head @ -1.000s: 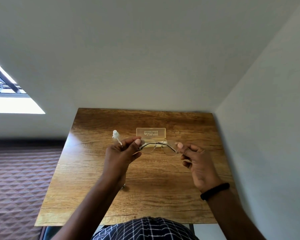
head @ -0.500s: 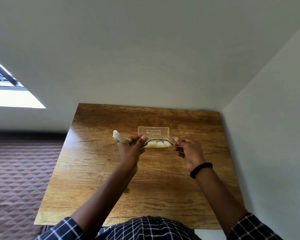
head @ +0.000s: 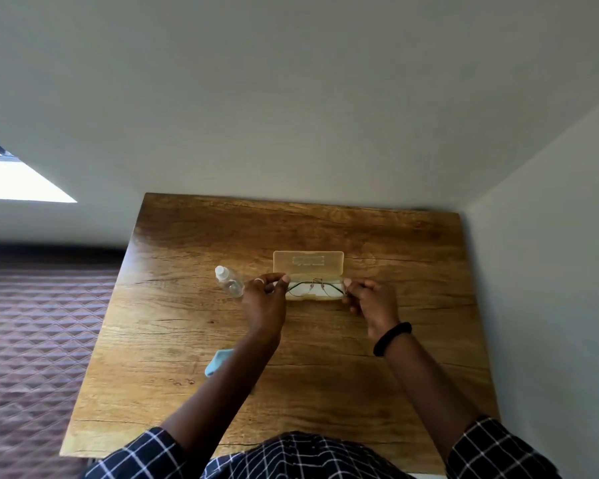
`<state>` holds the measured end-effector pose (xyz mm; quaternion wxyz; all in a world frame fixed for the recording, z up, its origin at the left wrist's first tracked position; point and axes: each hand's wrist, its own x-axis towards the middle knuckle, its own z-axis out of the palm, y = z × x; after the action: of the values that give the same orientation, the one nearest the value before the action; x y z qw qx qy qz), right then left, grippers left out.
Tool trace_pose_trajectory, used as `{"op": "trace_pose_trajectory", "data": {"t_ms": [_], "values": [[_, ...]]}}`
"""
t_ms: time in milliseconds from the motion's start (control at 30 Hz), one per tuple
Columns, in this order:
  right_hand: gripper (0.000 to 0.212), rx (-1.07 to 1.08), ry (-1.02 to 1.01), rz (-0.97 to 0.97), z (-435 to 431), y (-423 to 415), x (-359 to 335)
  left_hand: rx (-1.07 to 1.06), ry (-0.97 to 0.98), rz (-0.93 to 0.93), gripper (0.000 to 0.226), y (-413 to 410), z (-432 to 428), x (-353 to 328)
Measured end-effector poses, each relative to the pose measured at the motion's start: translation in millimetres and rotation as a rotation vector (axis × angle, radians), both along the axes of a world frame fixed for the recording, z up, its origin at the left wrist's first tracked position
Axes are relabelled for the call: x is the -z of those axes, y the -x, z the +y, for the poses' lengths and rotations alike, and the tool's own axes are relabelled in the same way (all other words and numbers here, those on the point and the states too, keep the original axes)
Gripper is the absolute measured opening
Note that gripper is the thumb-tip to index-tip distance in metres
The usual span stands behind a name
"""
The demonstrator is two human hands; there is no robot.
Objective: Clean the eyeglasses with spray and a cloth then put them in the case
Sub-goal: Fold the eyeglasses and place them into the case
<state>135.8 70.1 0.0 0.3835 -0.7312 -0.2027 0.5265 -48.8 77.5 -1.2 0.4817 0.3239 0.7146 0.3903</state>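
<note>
Wooden table (head: 395, 375) with heavy grain and a few dark cracks, tucked right into a corner. Plain pale wall (head: 291, 98) behind, another wall (head: 550, 271) tight along the right edge. Bright window (head: 11, 181) way off on the far left. Brownish quilted surface (head: 32, 340) with a diamond pattern down the left side. Dark checked shirt (head: 291, 454) at the bottom, black wristband (head: 393, 337) too.

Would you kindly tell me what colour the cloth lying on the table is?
Light blue; the cloth shows best in the head view.
</note>
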Motion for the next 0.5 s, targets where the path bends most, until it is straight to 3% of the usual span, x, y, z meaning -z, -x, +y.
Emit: {"op": "trace_pose_trajectory", "data": {"t_ms": [333, 500], "values": [[0.002, 0.011, -0.021, -0.048, -3.9, 1.2, 8.6, -0.008, 0.043, -0.014, 0.01, 1.4, -4.7, 8.8], [0.008, 0.024, -0.035, -0.099, -15.9, 4.6, 11.7, 0.001, 0.057, -0.032, 0.009, 3.5, -13.6, 10.7]]}}
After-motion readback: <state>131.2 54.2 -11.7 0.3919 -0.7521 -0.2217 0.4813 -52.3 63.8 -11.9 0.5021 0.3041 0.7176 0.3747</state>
